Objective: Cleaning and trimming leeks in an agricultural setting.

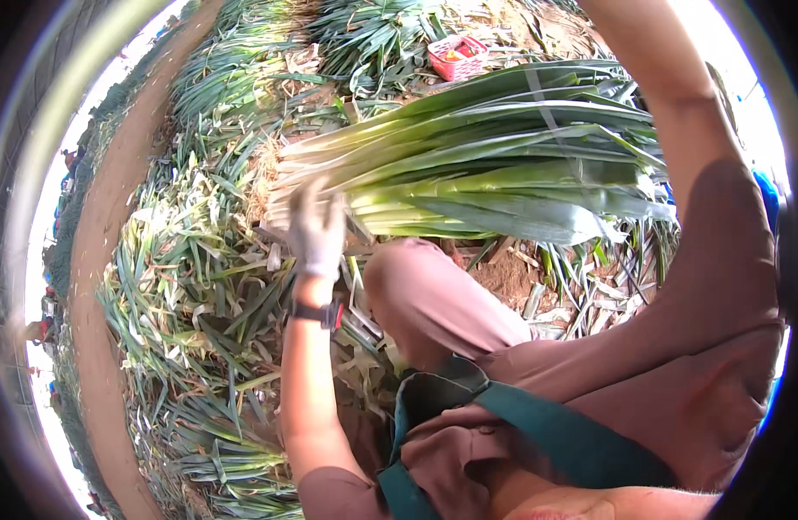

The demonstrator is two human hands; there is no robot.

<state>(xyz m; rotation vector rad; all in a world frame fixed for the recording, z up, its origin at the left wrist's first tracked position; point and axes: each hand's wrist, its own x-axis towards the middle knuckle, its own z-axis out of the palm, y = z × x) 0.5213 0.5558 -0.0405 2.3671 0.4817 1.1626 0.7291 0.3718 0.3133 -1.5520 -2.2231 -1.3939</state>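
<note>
Leek bundle (468,152) lying crosswise ahead of knee (403,269), pale ends to L. Gloved L hand (317,234) at those ends; blurred, can't tell if grip clenched or released. R hand out of frame. Risk: stalks may fan/slip if pale strip (546,108) loose; leaves may tear if dragged.

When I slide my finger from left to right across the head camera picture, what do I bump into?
Brown dirt path → gloved left hand → pinkish-red basket → bare right forearm.
</note>
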